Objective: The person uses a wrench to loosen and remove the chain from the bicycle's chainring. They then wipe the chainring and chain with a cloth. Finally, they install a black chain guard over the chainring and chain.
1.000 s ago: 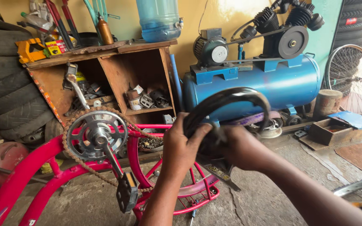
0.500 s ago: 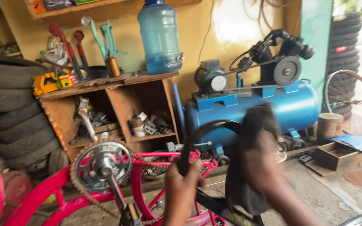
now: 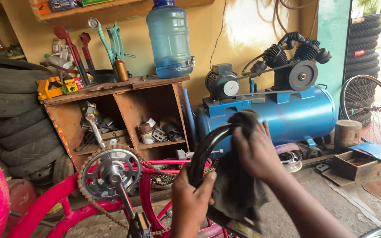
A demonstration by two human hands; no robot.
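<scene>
Hands, rag, perhaps tyre

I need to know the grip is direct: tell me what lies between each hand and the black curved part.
The left hand grips the black curved part bare. A dark cloth lies between the right hand and that part's upper bend.

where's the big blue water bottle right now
In the head view, the blue water bottle stands upright at upper centre on top of the wooden shelf unit, left of the blue air compressor and right of the hanging tools.
</scene>
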